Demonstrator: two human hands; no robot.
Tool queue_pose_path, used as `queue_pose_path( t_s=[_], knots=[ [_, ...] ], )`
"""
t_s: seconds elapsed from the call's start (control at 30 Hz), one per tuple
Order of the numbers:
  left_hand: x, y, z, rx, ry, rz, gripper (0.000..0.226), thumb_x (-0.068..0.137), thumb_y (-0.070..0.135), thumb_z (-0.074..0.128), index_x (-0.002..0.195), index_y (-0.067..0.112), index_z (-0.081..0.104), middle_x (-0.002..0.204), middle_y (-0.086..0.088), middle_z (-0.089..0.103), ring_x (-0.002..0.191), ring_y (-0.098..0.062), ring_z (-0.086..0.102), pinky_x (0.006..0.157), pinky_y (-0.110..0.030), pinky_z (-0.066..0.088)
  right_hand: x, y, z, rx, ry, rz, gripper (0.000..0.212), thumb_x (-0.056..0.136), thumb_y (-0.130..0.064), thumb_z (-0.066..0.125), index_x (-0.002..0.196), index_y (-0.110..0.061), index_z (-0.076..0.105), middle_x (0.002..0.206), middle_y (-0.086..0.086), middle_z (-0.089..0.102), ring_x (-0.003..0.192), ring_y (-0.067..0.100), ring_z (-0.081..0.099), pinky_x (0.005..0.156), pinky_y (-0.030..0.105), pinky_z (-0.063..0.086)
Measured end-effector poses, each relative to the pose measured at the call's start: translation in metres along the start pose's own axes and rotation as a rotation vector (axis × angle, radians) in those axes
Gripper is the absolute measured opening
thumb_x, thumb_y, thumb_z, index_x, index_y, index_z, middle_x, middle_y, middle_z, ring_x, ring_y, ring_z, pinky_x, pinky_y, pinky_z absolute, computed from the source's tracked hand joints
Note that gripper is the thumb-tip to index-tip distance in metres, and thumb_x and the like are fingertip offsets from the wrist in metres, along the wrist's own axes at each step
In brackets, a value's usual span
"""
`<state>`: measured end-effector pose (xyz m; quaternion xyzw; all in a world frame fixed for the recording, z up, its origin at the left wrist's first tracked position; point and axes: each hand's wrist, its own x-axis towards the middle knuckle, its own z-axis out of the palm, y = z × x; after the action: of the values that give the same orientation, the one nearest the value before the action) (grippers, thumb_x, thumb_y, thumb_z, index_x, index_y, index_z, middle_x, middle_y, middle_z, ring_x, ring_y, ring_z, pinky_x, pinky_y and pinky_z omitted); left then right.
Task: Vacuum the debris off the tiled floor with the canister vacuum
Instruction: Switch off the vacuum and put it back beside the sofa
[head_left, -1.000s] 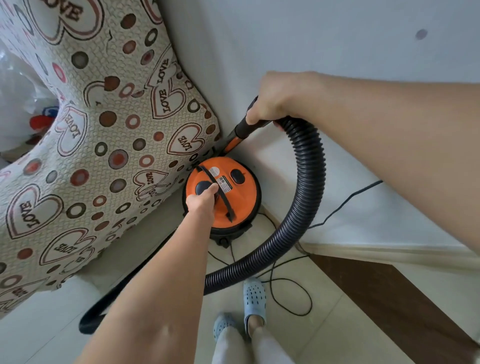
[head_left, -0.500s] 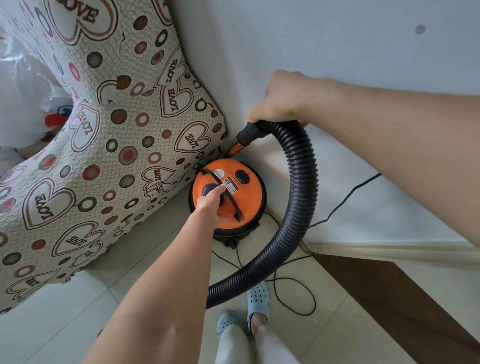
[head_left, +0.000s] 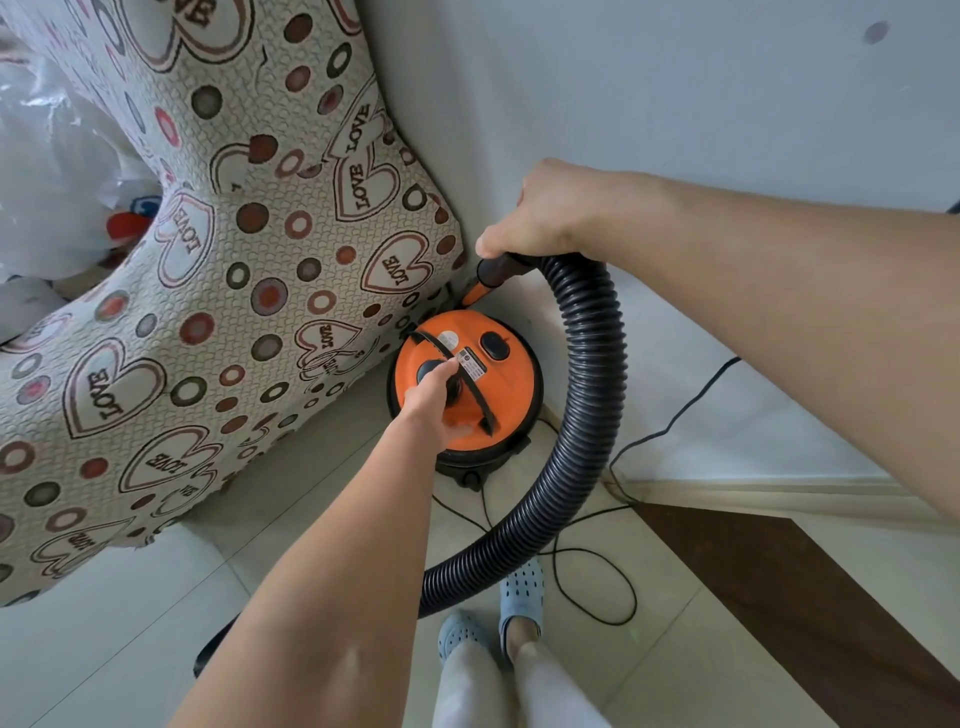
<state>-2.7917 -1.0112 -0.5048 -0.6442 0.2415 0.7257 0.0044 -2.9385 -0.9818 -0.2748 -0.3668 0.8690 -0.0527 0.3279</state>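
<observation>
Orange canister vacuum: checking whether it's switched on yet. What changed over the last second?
Little changed. The left hand stays on the round black knob atop the orange canister vacuum; whether it pressed is unclear. The right hand keeps gripping the ribbed black hose. The canister stays in its corner.

Left hand (head_left: 434, 402) covered part of the round black button on the canister vacuum (head_left: 498, 382) lid; fingertips motion-blurred, contact with the lid unclear. Label (head_left: 470, 362) print too small to read. Right hand (head_left: 545, 215) hid the hose cuff (head_left: 496, 270) top; fingers out of sight beneath. Hose (head_left: 587, 415) lower run passed behind the left forearm, far end hidden. Vacuum base mostly hidden under its own lid. Power cord (head_left: 670, 423) cut off at right edge. Sofa cover (head_left: 234, 291) cropped left and top. Plastic bags (head_left: 57, 171) overexposed, contents unclear. Legs cut by bottom edge. Debris on floor (head_left: 691, 639) not discernible.
</observation>
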Motion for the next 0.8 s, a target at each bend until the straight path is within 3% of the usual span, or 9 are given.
queue_pose_path(
  t_s=[0.13,0.33,0.47,0.57,0.8],
  knots=[
    [-0.002,-0.001,0.001,-0.004,0.005,-0.003,0.079,0.084,0.040,0.070,0.147,0.017,0.029,0.141,-0.015,0.044,0.123,-0.042,0.050,0.085,-0.055,0.051,-0.002,-0.004,0.000,-0.003,0.009,-0.009,0.041,0.084,-0.045,0.072,0.099,-0.011,0.053,0.091,0.009,0.057,0.078,0.028,0.056,0.059,0.029,0.040],
    [-0.004,-0.004,-0.001,-0.026,-0.018,-0.024,0.078,0.084,0.039,0.070,0.146,0.019,0.029,0.137,-0.016,0.049,0.120,-0.043,0.053,0.093,-0.062,0.048,-0.006,-0.009,-0.002,0.001,0.021,-0.012,0.040,0.085,-0.043,0.071,0.097,-0.010,0.052,0.076,0.007,0.052,0.063,0.022,0.053,0.055,0.030,0.042],
    [-0.007,-0.006,-0.002,-0.059,-0.044,-0.035,0.078,0.083,0.038,0.071,0.146,0.022,0.028,0.138,-0.017,0.049,0.118,-0.045,0.054,0.088,-0.067,0.048,-0.007,-0.011,-0.002,-0.003,0.015,-0.006,0.038,0.086,-0.041,0.070,0.078,-0.011,0.048,0.074,0.007,0.055,0.061,0.021,0.055,0.055,0.031,0.046],
    [-0.010,-0.008,-0.004,-0.072,-0.055,-0.044,0.078,0.084,0.038,0.071,0.146,0.022,0.028,0.138,-0.017,0.049,0.116,-0.045,0.055,0.085,-0.068,0.049,-0.010,-0.015,0.000,-0.002,0.009,-0.006,0.039,0.086,-0.041,0.070,0.075,-0.011,0.047,0.074,0.007,0.056,0.061,0.021,0.055,0.056,0.030,0.046],
    [-0.010,-0.012,-0.010,-0.039,-0.070,-0.041,0.075,0.086,0.040,0.068,0.147,0.019,0.028,0.139,-0.015,0.049,0.120,-0.042,0.053,0.094,-0.062,0.047,-0.022,-0.024,0.008,-0.015,-0.050,0.018,0.043,0.084,-0.039,0.075,0.104,-0.006,0.055,0.079,0.011,0.059,0.069,0.027,0.062,0.059,0.034,0.051]
  ],
)
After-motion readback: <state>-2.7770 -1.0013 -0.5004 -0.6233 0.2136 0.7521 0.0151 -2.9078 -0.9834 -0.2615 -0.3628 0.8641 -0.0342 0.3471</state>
